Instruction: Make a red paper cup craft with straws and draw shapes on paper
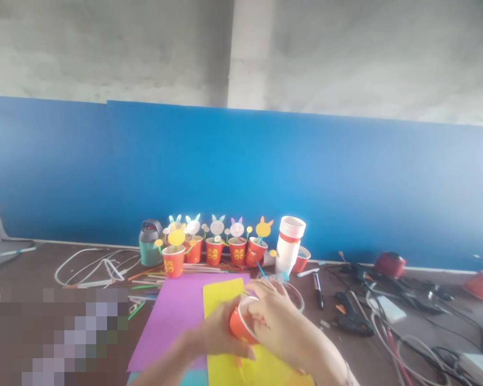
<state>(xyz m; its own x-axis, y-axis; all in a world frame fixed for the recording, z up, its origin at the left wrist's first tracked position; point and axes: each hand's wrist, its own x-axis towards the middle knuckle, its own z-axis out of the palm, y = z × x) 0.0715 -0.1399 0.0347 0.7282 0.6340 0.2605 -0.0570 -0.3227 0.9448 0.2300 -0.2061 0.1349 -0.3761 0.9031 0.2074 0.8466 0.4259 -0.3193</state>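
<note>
Together, both hands [276, 308] curl inward at a red cup [237, 325].

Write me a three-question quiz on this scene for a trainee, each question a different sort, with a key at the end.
1. True or false: the purple sheet lies on top of the yellow sheet.
2. Fill in the blank: in the picture, the tall cup stack stands to the ____ of the cups with paper figures.
3. Multiple choice: what does the left hand hold?
A) a glue gun
B) a red cup
C) a teal bottle

Key:
1. False; the yellow sheet overlaps the purple one.
2. right
3. B
</note>
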